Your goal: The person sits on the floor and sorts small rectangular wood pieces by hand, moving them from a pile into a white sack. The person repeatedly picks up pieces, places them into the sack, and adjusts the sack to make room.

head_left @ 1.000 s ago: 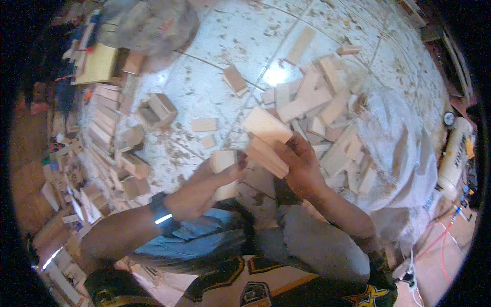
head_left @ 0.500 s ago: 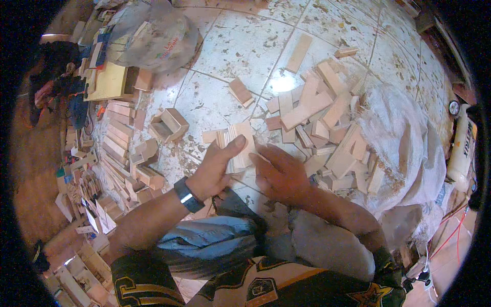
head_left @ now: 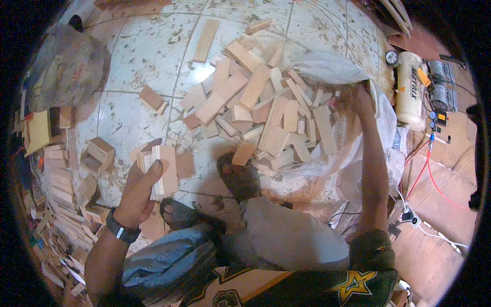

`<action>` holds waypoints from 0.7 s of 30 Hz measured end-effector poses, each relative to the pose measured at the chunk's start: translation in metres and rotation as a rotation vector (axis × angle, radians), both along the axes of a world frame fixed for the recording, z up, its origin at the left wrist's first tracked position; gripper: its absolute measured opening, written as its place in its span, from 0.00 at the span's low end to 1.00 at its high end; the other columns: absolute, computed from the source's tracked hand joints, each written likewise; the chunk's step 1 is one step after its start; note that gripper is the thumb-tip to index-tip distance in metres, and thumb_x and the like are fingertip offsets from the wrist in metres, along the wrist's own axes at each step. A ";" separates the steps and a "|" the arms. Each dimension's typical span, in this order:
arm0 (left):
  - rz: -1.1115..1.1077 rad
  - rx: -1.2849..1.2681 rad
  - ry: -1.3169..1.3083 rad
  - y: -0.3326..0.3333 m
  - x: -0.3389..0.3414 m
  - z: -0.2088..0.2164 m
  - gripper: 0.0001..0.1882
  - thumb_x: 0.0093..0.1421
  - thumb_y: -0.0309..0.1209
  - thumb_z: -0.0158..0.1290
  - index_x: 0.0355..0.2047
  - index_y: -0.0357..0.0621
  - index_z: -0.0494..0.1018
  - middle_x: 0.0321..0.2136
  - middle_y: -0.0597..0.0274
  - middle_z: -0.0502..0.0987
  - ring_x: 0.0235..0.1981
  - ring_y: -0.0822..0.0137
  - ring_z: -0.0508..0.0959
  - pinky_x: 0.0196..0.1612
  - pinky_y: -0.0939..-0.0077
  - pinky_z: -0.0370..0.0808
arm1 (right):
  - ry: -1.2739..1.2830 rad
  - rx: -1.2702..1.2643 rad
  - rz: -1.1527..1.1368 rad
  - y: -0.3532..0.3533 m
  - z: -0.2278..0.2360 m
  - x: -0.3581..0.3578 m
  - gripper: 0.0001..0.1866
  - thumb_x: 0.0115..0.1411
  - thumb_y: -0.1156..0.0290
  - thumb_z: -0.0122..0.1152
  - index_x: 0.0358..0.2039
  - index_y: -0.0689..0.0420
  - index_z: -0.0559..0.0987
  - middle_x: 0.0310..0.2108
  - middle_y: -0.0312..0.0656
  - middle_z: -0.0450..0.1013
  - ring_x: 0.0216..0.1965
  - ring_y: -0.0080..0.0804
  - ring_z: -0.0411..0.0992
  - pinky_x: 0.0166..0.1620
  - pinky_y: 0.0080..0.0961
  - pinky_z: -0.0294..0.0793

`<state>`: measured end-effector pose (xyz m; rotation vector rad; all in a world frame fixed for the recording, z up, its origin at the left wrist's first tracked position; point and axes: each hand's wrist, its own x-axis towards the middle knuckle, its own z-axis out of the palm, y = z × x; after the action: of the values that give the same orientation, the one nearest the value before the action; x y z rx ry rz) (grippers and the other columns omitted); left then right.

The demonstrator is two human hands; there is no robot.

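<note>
My left hand [head_left: 137, 190], wearing a dark wristwatch, grips a small stack of flat wooden blocks [head_left: 165, 171] with the thumb across their layered edges. On the right, my arm stretches forward and my right hand [head_left: 355, 100] is at the mouth of a white woven sack [head_left: 325, 66]. Its fingers are blurred and partly in shadow, so what they hold, if anything, cannot be made out. A heap of loose wooden pieces [head_left: 250, 92] spills from the sack across the tiled floor.
A small open wooden box [head_left: 98, 156] and a single block [head_left: 152, 99] lie on the left. Stacked wood strips [head_left: 64, 179] line the far left, below a dusty plastic bag [head_left: 69, 69]. A cream air tank [head_left: 410, 89] with red hoses [head_left: 428, 163] stands right.
My right hand has left the stack and reached right to the sack. My left hand keeps the stack, now lower left in view. The view has swung right.
</note>
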<state>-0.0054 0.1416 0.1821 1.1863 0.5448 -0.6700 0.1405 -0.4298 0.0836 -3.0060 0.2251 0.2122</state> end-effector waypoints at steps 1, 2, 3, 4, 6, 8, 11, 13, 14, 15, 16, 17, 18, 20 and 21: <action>-0.007 0.004 0.007 -0.001 0.001 -0.001 0.37 0.61 0.42 0.56 0.63 0.39 0.54 0.53 0.57 0.68 0.53 0.67 0.70 0.54 0.69 0.70 | 0.028 -0.076 -0.083 0.001 0.000 0.002 0.24 0.58 0.51 0.55 0.44 0.60 0.75 0.42 0.55 0.75 0.42 0.54 0.74 0.44 0.46 0.73; -0.010 0.010 0.016 -0.001 0.001 -0.001 0.37 0.61 0.42 0.56 0.63 0.39 0.53 0.53 0.57 0.68 0.53 0.66 0.70 0.54 0.69 0.70 | 0.062 -0.151 -0.165 0.007 0.001 0.002 0.26 0.57 0.49 0.55 0.44 0.61 0.74 0.44 0.56 0.74 0.44 0.54 0.74 0.45 0.46 0.73; 0.003 0.005 0.010 -0.002 0.002 -0.002 0.37 0.61 0.42 0.56 0.63 0.39 0.54 0.53 0.57 0.68 0.53 0.67 0.70 0.54 0.69 0.70 | -0.125 -0.053 -0.129 0.021 -0.004 -0.006 0.27 0.58 0.49 0.55 0.45 0.61 0.75 0.44 0.58 0.74 0.45 0.56 0.73 0.46 0.48 0.71; 0.018 0.004 0.005 -0.002 0.002 -0.003 0.37 0.61 0.42 0.56 0.63 0.39 0.54 0.53 0.57 0.68 0.53 0.67 0.70 0.54 0.69 0.70 | -0.316 0.040 -0.045 0.037 -0.007 -0.017 0.27 0.58 0.48 0.54 0.46 0.60 0.75 0.44 0.60 0.73 0.45 0.58 0.72 0.48 0.49 0.70; 0.049 -0.010 -0.001 -0.001 0.002 -0.003 0.37 0.61 0.42 0.57 0.63 0.39 0.54 0.54 0.57 0.68 0.53 0.67 0.69 0.54 0.70 0.70 | -0.465 -0.055 0.345 0.066 -0.013 -0.024 0.17 0.57 0.60 0.57 0.40 0.61 0.76 0.33 0.57 0.76 0.36 0.58 0.74 0.43 0.48 0.74; 0.033 0.003 0.010 0.000 0.002 -0.003 0.37 0.61 0.42 0.57 0.64 0.39 0.53 0.54 0.57 0.68 0.53 0.67 0.69 0.54 0.70 0.70 | -0.105 0.044 0.372 0.089 -0.023 -0.030 0.15 0.53 0.63 0.61 0.38 0.60 0.77 0.33 0.55 0.76 0.34 0.56 0.74 0.41 0.47 0.75; -0.004 0.008 0.044 -0.001 0.001 -0.003 0.38 0.60 0.41 0.57 0.64 0.39 0.53 0.53 0.57 0.68 0.53 0.67 0.70 0.54 0.69 0.70 | 0.195 0.099 0.359 0.102 -0.038 -0.017 0.17 0.50 0.65 0.63 0.40 0.58 0.76 0.34 0.55 0.76 0.34 0.56 0.74 0.41 0.48 0.75; -0.029 0.016 0.056 -0.001 0.000 -0.003 0.38 0.60 0.41 0.57 0.64 0.39 0.53 0.53 0.57 0.68 0.53 0.67 0.70 0.54 0.70 0.70 | 0.182 0.089 0.317 0.099 -0.044 -0.010 0.22 0.49 0.64 0.65 0.45 0.57 0.72 0.34 0.54 0.76 0.34 0.55 0.75 0.40 0.45 0.76; -0.043 0.017 0.042 -0.001 0.000 -0.003 0.38 0.60 0.41 0.58 0.64 0.39 0.53 0.53 0.57 0.68 0.52 0.67 0.70 0.53 0.70 0.71 | 0.262 0.066 0.278 0.097 -0.046 -0.009 0.24 0.49 0.65 0.65 0.46 0.57 0.72 0.34 0.53 0.76 0.35 0.54 0.75 0.40 0.43 0.76; -0.054 0.012 0.022 -0.001 0.001 -0.003 0.39 0.60 0.41 0.58 0.64 0.39 0.53 0.53 0.57 0.68 0.52 0.67 0.71 0.53 0.70 0.71 | 0.301 0.024 0.230 0.094 -0.046 -0.007 0.25 0.49 0.65 0.66 0.47 0.57 0.71 0.34 0.53 0.76 0.35 0.54 0.76 0.39 0.42 0.76; -0.053 0.018 0.011 0.000 0.000 -0.003 0.39 0.59 0.41 0.58 0.64 0.39 0.53 0.53 0.57 0.69 0.51 0.67 0.71 0.52 0.71 0.72 | 0.237 0.051 0.218 0.092 -0.046 -0.010 0.29 0.48 0.64 0.68 0.50 0.56 0.70 0.34 0.52 0.76 0.35 0.49 0.76 0.38 0.37 0.77; -0.048 0.022 0.004 0.001 0.000 -0.002 0.39 0.59 0.41 0.58 0.64 0.38 0.53 0.52 0.57 0.69 0.51 0.67 0.71 0.51 0.71 0.72 | 0.177 0.237 0.223 0.088 -0.044 -0.011 0.29 0.49 0.64 0.68 0.51 0.56 0.70 0.35 0.51 0.76 0.36 0.47 0.76 0.38 0.36 0.77; -0.042 0.020 -0.011 0.002 -0.001 -0.001 0.39 0.59 0.41 0.58 0.64 0.38 0.53 0.52 0.57 0.69 0.50 0.67 0.72 0.50 0.71 0.73 | 0.115 0.383 0.186 0.087 -0.041 -0.017 0.30 0.49 0.65 0.67 0.52 0.57 0.69 0.37 0.51 0.75 0.36 0.45 0.75 0.38 0.35 0.77; -0.024 0.038 0.022 0.004 -0.003 0.002 0.40 0.59 0.41 0.58 0.64 0.38 0.52 0.51 0.56 0.69 0.50 0.67 0.72 0.49 0.71 0.73 | 0.091 0.443 0.177 0.080 -0.031 -0.022 0.28 0.49 0.70 0.65 0.52 0.58 0.71 0.40 0.48 0.73 0.40 0.40 0.74 0.38 0.34 0.77; -0.011 0.039 0.025 0.005 -0.003 0.003 0.40 0.59 0.41 0.58 0.64 0.37 0.52 0.51 0.56 0.69 0.49 0.67 0.72 0.49 0.72 0.74 | 0.112 0.500 0.105 0.075 -0.022 -0.024 0.27 0.49 0.72 0.64 0.52 0.59 0.71 0.42 0.46 0.73 0.41 0.37 0.73 0.37 0.33 0.77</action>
<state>-0.0079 0.1470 0.1846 1.2198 0.5755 -0.6870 0.1165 -0.3547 0.0613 -2.5128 0.0163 0.3834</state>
